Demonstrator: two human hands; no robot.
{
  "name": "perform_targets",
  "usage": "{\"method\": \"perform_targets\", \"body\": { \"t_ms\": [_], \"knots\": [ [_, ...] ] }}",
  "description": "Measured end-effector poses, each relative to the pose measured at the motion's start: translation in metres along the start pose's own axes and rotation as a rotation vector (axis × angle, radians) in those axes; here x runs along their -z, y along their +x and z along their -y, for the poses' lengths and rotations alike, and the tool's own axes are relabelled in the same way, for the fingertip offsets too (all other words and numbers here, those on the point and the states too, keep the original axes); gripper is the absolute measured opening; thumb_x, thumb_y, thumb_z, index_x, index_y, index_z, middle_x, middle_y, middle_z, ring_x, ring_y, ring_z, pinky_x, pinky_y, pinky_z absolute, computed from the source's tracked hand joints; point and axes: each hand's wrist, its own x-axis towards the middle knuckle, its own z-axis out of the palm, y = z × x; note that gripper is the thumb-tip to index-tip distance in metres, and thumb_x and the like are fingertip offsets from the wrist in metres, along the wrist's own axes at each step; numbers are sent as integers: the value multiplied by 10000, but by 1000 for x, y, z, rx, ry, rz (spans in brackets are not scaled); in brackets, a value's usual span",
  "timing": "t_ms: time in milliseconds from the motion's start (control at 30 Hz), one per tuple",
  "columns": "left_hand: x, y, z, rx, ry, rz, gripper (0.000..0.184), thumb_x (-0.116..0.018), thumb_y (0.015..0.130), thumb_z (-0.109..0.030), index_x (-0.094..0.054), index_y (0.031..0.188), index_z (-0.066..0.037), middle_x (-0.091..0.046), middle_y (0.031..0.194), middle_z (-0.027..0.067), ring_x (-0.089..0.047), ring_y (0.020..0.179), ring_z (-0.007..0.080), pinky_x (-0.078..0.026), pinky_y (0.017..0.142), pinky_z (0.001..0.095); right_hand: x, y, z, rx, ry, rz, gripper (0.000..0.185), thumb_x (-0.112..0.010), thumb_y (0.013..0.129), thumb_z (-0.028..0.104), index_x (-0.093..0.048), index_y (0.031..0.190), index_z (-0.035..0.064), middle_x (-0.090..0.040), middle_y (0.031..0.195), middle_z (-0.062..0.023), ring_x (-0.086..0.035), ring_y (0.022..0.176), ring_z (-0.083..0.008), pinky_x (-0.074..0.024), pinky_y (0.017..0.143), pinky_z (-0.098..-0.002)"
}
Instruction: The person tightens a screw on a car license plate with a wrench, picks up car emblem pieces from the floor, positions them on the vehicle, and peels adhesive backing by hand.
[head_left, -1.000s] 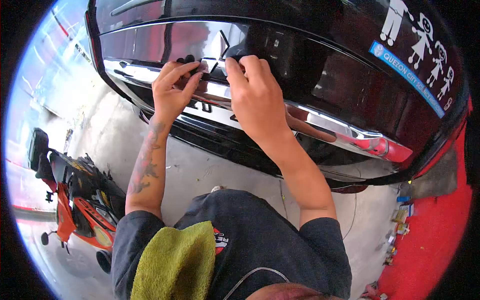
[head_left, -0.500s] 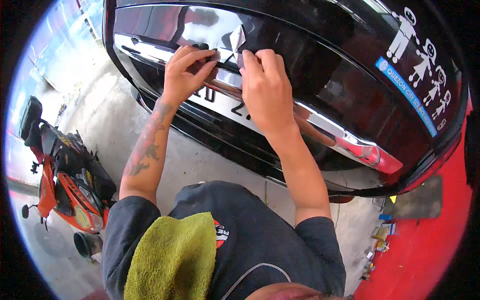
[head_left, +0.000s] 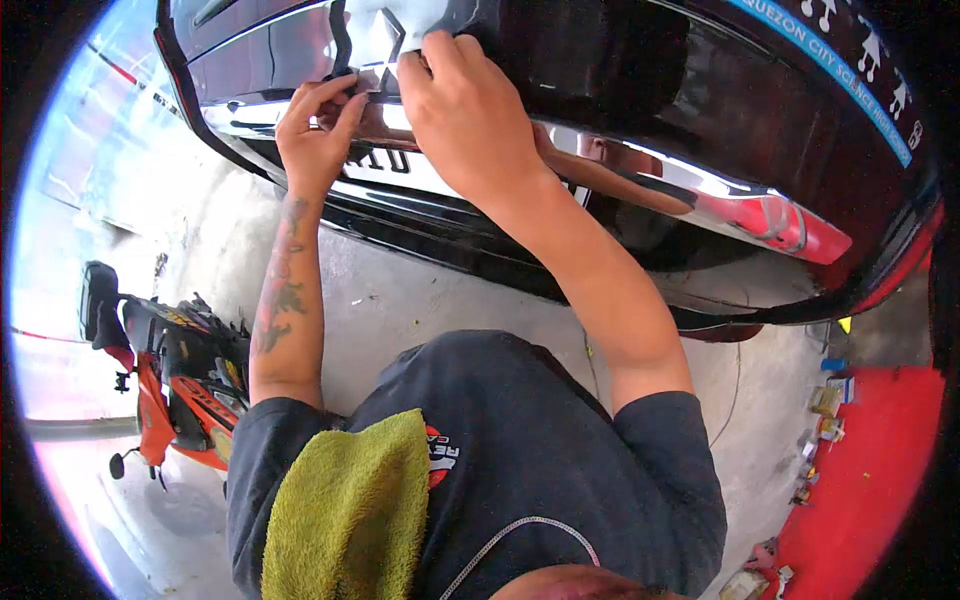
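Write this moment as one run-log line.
left hand: emblem's left side | right hand: emblem's right side | black car: rear | green cloth: over dark shirt

"What's at two o'clock?"
"Blue sticker (head_left: 840, 70), white lettering, on a black car (head_left: 650, 110)."
"Seven?"
"Yellow-green towel (head_left: 345, 510); charcoal shirt (head_left: 530, 430) with a red-and-white print (head_left: 438, 458)."
"Four?"
"Red floor (head_left: 860, 480)."
"Between eight and nine?"
"Orange-and-black motorcycle (head_left: 185, 390)."
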Motion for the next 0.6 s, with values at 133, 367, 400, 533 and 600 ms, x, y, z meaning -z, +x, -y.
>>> {"method": "perform_targets", "body": {
  "t_ms": [133,367,400,533,600],
  "knots": [
    [-1,-1,-2,20,-7,-4,243,-780,806,-9,-743,1046,-33,-622,847,2,-591,723,66,-475,643,200,-2,-2,1,-4,12,-33,193,-688,735,140,-700,867,1,-561,860,-90,-599,877,-224,-540,725,-308],
    [0,0,1,5,38,-1,250,-783,792,-8,-744,1038,-31,-631,834,10,-589,713,71,-467,620,210,-3,-1,2,-47,30,2,182,-684,754,124,-694,879,-8,-568,870,-93,-616,878,-233,-562,719,-327],
    [0,0,0,1,28,-9,247,-784,791,-9,-744,1034,-32,-630,831,11,-588,711,72,-466,619,211,-2,0,2,-45,29,6,182,-682,755,121,-691,881,-10,-568,872,-93,-617,877,-234,-564,716,-327],
    [-1,0,-2,-5,19,-18,245,-785,784,-7,-743,1024,-32,-626,815,20,-586,704,81,-468,618,218,4,2,3,-43,26,32,172,-668,763,118,-682,875,-11,-571,883,-97,-620,874,-237,-568,710,-324],
    [-1,0,1,-2,32,-8,249,-787,780,-7,-742,1024,-30,-624,812,24,-584,702,85,-470,624,220,4,2,4,-63,41,34,172,-665,765,124,-681,872,-10,-573,885,-97,-619,876,-235,-568,708,-322]
  ]
}}
